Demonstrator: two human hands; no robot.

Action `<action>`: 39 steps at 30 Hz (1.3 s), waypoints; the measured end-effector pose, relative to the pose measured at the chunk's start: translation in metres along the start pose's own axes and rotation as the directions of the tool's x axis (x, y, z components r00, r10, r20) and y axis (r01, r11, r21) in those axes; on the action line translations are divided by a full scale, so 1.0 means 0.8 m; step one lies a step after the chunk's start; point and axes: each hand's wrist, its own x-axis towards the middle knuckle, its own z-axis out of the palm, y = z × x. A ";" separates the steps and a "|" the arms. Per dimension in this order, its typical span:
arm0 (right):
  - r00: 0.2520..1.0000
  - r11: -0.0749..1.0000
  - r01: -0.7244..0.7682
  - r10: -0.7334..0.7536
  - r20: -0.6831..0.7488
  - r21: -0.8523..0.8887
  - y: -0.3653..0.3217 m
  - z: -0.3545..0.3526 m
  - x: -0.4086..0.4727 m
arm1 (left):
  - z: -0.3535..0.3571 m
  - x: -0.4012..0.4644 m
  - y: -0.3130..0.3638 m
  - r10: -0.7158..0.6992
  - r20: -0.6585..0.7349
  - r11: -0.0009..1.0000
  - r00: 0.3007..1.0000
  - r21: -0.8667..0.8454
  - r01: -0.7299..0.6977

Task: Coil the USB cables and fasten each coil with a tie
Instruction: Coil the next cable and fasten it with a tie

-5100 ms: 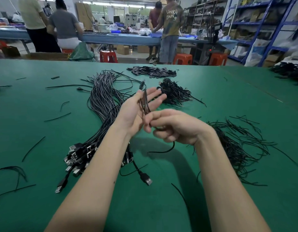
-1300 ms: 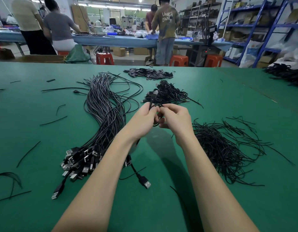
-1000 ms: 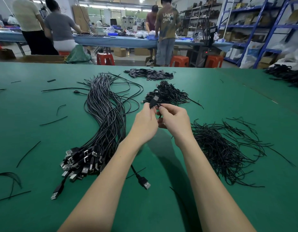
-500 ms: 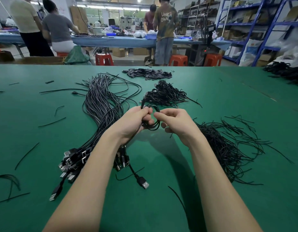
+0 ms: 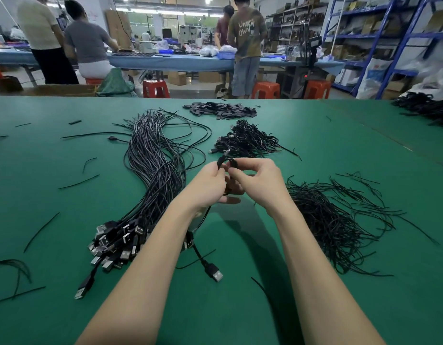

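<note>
Cable coil (image 5: 227, 163) sits mid-frame above the bench (image 5: 315, 150), pinched between both hands: left hand (image 5: 210, 185) grips its left side, right hand (image 5: 257, 183) curls round its right.

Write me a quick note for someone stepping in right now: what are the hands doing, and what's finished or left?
Left hand and right hand both grip one cable coil above the table.
Uncoiled cables lie left; loose ties lie right.
Finished coils are piled just behind the hands.
Whether this coil is tied yet cannot be seen.
Left: the big bundle.
</note>
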 end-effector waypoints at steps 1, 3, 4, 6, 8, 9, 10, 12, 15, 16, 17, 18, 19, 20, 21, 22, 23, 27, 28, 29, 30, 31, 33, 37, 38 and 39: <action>0.999 0.999 0.019 -0.018 0.029 -0.048 -0.002 -0.001 0.001 | 0.000 0.001 0.000 0.008 -0.025 0.998 1.000 0.066 -0.006; 0.993 0.999 0.049 -0.046 0.107 -0.020 -0.007 0.000 0.001 | 0.001 0.004 -0.003 0.050 -0.058 0.977 0.997 0.210 -0.036; 0.989 0.998 0.066 -0.066 0.131 -0.002 -0.010 0.000 0.001 | 0.001 0.005 -0.004 0.066 -0.062 0.964 0.996 0.260 -0.048; 0.986 0.993 0.119 -0.116 0.122 -0.020 -0.012 0.002 -0.001 | 0.003 0.008 -0.006 0.065 -0.042 0.944 0.997 0.328 -0.048; 0.990 0.991 0.132 -0.131 0.059 -0.012 -0.010 0.002 -0.001 | 0.005 0.006 -0.005 0.056 0.014 0.929 0.998 0.367 -0.057; 0.992 0.992 0.124 -0.124 0.026 -0.011 -0.008 0.002 0.000 | 0.007 0.005 -0.003 0.056 0.049 0.925 0.997 0.373 -0.070; 0.993 0.993 0.118 -0.118 -0.003 -0.021 -0.006 0.002 0.000 | 0.008 0.004 -0.001 0.060 0.077 0.921 0.995 0.379 -0.085; 0.990 0.992 0.123 -0.125 -0.059 -0.042 -0.005 0.001 0.001 | 0.009 0.004 0.001 0.083 0.109 0.913 0.991 0.391 -0.119; 0.986 0.992 0.120 -0.124 -0.112 -0.041 -0.006 0.001 0.003 | 0.012 0.002 0.003 0.101 0.110 0.890 0.989 0.433 -0.139; 0.985 0.992 0.115 -0.120 -0.122 -0.047 -0.006 0.002 0.003 | 0.013 0.002 0.002 0.105 0.103 0.877 0.989 0.459 -0.141; 0.986 0.993 0.104 -0.110 -0.124 -0.052 -0.005 0.002 0.002 | 0.014 0.002 0.001 0.108 0.096 0.866 0.989 0.480 -0.141; 0.988 0.994 0.096 -0.101 -0.114 -0.051 -0.004 0.002 0.002 | 0.014 0.002 0.000 0.109 0.093 0.855 0.990 0.499 -0.141; 0.991 0.995 0.090 -0.094 -0.091 -0.048 -0.003 0.001 0.002 | 0.013 0.001 0.000 0.113 0.094 0.843 0.989 0.517 -0.146; 0.994 0.995 0.086 -0.089 -0.060 -0.049 -0.003 0.000 0.003 | 0.013 0.001 0.000 0.119 0.099 0.831 0.988 0.534 -0.154; 0.996 0.995 0.084 -0.086 -0.035 -0.056 -0.003 -0.001 0.003 | 0.011 0.000 0.000 0.123 0.104 0.821 0.987 0.547 -0.161; 0.996 0.994 0.080 -0.082 -0.028 -0.070 -0.003 -0.003 0.004 | 0.011 -0.001 0.000 0.126 0.105 0.816 0.986 0.554 -0.164; 0.997 0.994 0.071 -0.074 -0.038 -0.082 -0.003 -0.004 0.005 | 0.013 -0.002 0.000 0.133 0.098 0.822 0.986 0.546 -0.165; 0.992 0.999 -0.039 0.037 -0.123 -0.009 0.005 -0.010 0.008 | 0.028 -0.010 -0.003 0.210 0.004 0.882 0.978 0.431 -0.191; 0.989 0.997 -0.071 0.073 -0.128 0.019 0.007 -0.009 0.007 | 0.030 -0.009 -0.005 0.230 -0.022 0.882 0.973 0.426 -0.200; 0.986 0.994 -0.099 0.105 -0.129 0.055 0.008 -0.008 0.006 | 0.032 -0.008 -0.008 0.241 -0.041 0.881 0.970 0.428 -0.201; 0.984 0.987 -0.122 0.134 -0.116 0.108 0.008 -0.008 0.007 | 0.033 -0.007 -0.011 0.244 -0.060 0.885 0.968 0.421 -0.197; 0.981 0.971 -0.149 0.169 -0.098 0.187 0.008 -0.008 0.008 | 0.033 -0.004 -0.014 0.237 -0.088 0.904 0.967 0.386 -0.186; 0.966 0.941 -0.214 0.244 -0.087 0.263 0.008 -0.012 0.010 | 0.032 0.001 -0.020 0.171 -0.163 0.969 0.972 0.208 -0.136; 0.940 0.868 -0.313 0.226 -0.255 -0.387 0.036 -0.025 0.006 | 0.025 0.012 -0.026 -0.021 -0.247 0.956 0.969 -0.289 -0.053; 0.932 0.809 -0.351 0.254 -0.258 -0.472 0.041 -0.022 0.003 | 0.023 0.013 -0.026 -0.047 -0.248 0.929 0.968 -0.367 -0.049; 0.925 0.770 -0.378 0.286 -0.251 -0.513 0.046 -0.017 0.000 | 0.022 0.014 -0.026 -0.064 -0.246 0.909 0.967 -0.413 -0.046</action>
